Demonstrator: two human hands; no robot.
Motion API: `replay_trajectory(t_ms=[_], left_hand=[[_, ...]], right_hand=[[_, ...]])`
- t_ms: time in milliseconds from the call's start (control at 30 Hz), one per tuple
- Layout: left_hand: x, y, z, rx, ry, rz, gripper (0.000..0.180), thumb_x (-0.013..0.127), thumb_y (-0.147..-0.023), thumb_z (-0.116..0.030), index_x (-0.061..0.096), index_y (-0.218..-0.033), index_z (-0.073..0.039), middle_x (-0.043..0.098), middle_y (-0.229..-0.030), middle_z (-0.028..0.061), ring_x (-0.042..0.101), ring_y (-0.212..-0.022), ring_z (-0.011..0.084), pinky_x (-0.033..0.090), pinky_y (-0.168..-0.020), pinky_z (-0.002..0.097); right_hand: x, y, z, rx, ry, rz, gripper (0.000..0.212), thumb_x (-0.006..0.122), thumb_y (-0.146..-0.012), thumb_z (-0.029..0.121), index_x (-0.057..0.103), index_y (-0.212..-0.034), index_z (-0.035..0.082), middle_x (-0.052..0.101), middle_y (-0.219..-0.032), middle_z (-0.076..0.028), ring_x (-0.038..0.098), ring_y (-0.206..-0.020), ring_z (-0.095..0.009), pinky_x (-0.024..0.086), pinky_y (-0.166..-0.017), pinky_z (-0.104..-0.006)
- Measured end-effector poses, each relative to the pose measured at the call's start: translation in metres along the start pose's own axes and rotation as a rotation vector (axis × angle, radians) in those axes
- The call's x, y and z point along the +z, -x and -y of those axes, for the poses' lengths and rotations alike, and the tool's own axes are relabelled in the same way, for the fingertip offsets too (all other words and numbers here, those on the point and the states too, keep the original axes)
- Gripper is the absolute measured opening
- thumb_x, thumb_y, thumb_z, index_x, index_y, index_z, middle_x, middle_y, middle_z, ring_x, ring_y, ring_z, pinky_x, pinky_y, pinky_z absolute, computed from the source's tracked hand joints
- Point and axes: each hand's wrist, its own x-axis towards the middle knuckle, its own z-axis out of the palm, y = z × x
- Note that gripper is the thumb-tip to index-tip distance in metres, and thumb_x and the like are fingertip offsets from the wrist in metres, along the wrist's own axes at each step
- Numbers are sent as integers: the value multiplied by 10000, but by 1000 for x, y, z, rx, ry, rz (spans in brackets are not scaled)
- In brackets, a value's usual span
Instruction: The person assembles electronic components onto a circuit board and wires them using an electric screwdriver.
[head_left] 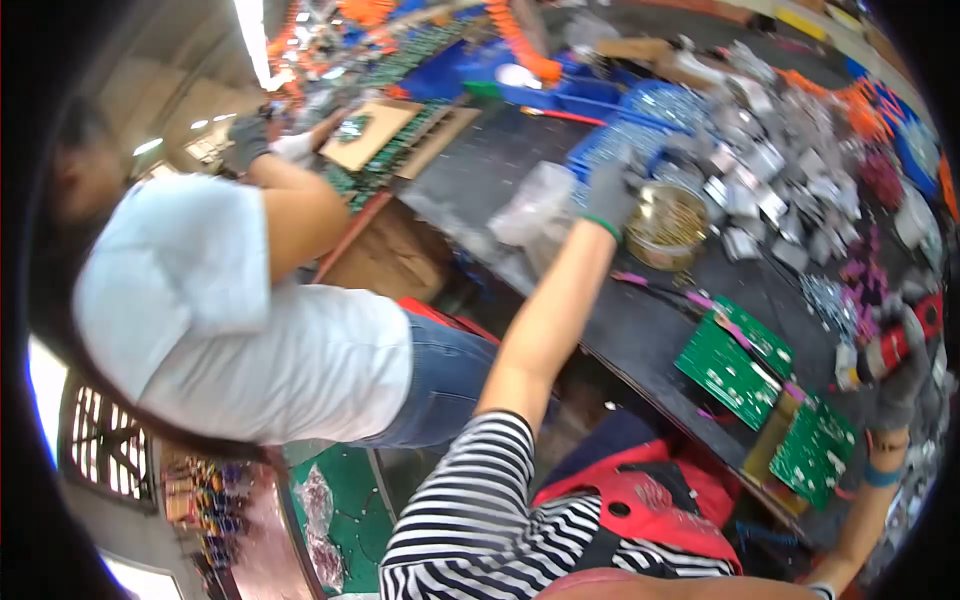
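My left hand (610,197), in a grey glove with a green cuff, reaches over the table between a round tin (665,258) of small brass-coloured parts and a blue tray (580,158) of small shiny metal pieces. Its fingers are blurred at the tin's rim, so their grip does not show. At the right, my gloved right hand (902,385) is wrapped around a red and black power tool (887,352), whose nose points left. Two green circuit boards (735,362) lie near the table's front edge, with a purple-and-black cable-like strip (740,335) across the farther one.
A heap of silvery metal blocks (765,170) covers the table beyond the tin. A clear plastic bag (535,205) lies left of my left hand. Close on the left, another person (250,330) in a white shirt works at the same bench. Orange coiled hoses (525,45) hang at the back.
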Motion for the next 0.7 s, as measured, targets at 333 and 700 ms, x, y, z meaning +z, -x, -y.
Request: replay_trajectory(t_ms=[333, 700], left_hand=[[82, 214, -37, 351, -229, -95, 75, 589, -957, -134, 526, -923, -112, 452, -821, -28, 371, -614, 20, 252, -440, 143], [86, 325, 131, -257, -259, -115, 190, 597, -958, -225, 494, -910, -73, 414, -734, 3, 348, -558, 57, 293, -425, 165]], right_hand=[[80, 42, 25, 15, -68, 121, 446, 621, -860, 285, 469, -1202, 43, 480, -887, -27, 494, -821, -135, 441, -796, -308], [153, 100, 52, 176, -185, 15, 468, 612, -830, 243, 498, -1218, 10, 578, -982, -110, 609, -944, -258, 502, -910, -441]])
